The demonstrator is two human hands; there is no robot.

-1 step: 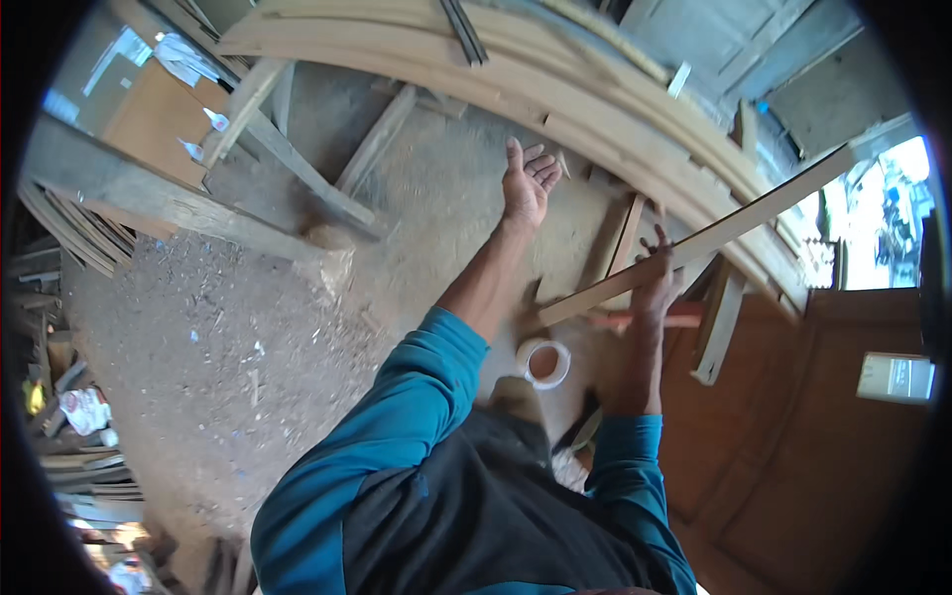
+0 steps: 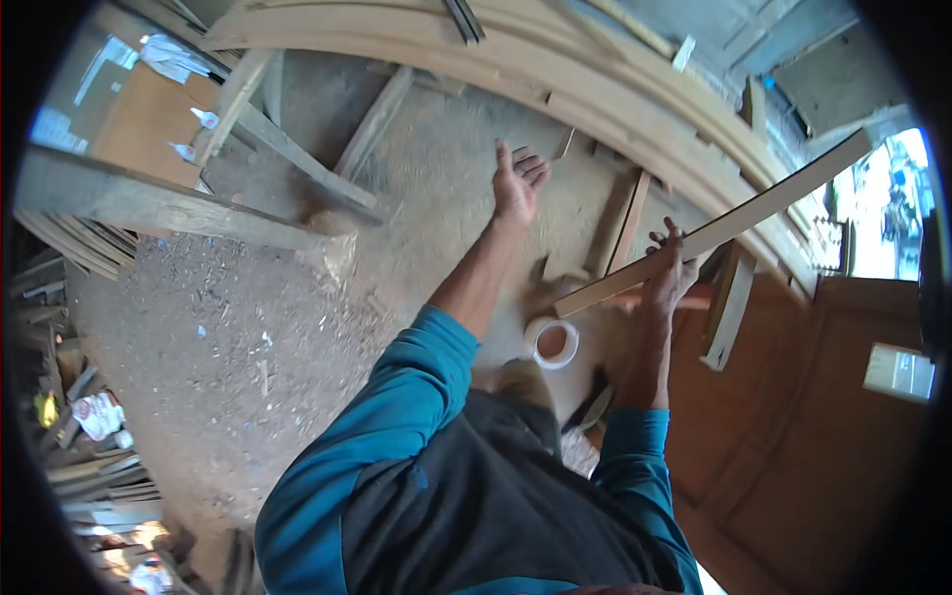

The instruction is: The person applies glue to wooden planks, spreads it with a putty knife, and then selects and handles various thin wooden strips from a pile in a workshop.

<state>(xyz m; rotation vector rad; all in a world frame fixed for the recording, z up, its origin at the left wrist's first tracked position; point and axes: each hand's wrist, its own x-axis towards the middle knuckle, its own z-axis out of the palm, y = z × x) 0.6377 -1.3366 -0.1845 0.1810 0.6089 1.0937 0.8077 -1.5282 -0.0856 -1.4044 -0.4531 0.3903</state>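
Observation:
My left hand (image 2: 517, 184) is held out in the air with its fingers apart, and nothing is in it. A long, narrow wooden strip (image 2: 764, 210) slants from low in the middle up to the far right, and my right hand (image 2: 671, 270) grips it near its lower end. The fingers of that hand wrap over the strip, partly hidden by it. Below the strip's near end, a white ring-shaped roll or tub (image 2: 552, 343) sits on the floor by my leg.
Long planks (image 2: 397, 42) lie across wooden supports along the far side. A grey beam (image 2: 169, 203) juts in from the left. Wood shavings litter the floor (image 2: 248, 337). Offcuts and bags pile up at the left edge, and a brown panel (image 2: 754, 397) stands at the right.
The view has shifted slightly. My left hand appears a little further left, while my right hand keeps its grip on the wooden strip.

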